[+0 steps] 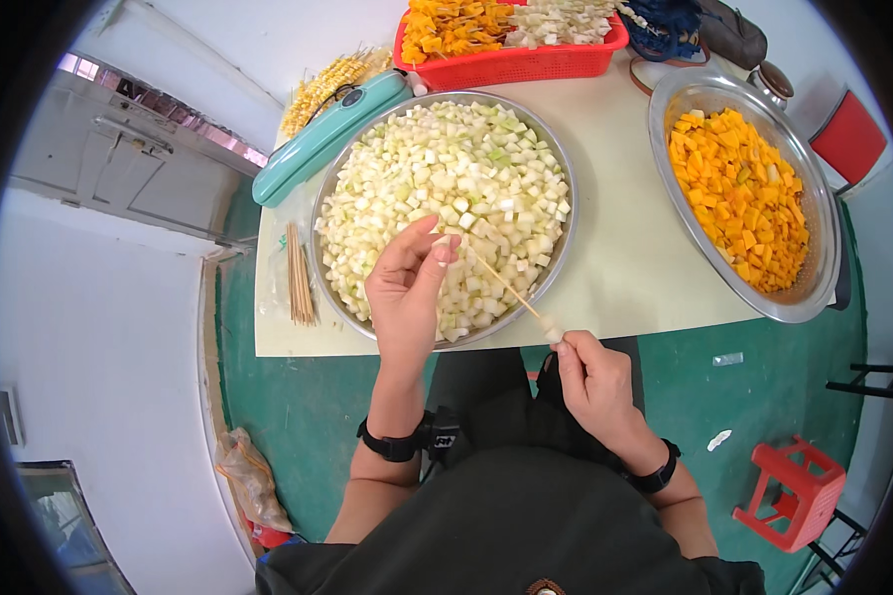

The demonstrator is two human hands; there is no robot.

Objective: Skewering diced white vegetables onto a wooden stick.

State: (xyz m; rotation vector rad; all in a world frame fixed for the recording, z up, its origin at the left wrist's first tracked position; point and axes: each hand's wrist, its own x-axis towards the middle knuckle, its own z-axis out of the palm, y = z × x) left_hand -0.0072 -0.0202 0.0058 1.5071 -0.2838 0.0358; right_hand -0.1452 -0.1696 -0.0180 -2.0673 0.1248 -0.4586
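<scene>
My left hand (411,279) is over the near part of a wide metal basin (571,223) heaped with pale green-white vegetable cubes (446,167). Between its thumb and fingers it pinches one pale cube (443,242). My right hand (594,375), just off the table's front edge, grips the lower end of a thin wooden skewer (510,286). At least one pale cube (551,329) sits on the skewer by my right fingertips. The skewer slants up and left, its bare upper part pointing towards my left hand. Loose wooden skewers (298,275) lie left of the basin.
A turquoise sealer-like appliance (327,141) lies behind left, near skewered corn (327,89). A red plastic basket (513,64) holds orange and white skewers at the back. Orange cubes (740,193) fill a tilted metal colander (826,245) at right. A red stool (796,491) stands on the floor.
</scene>
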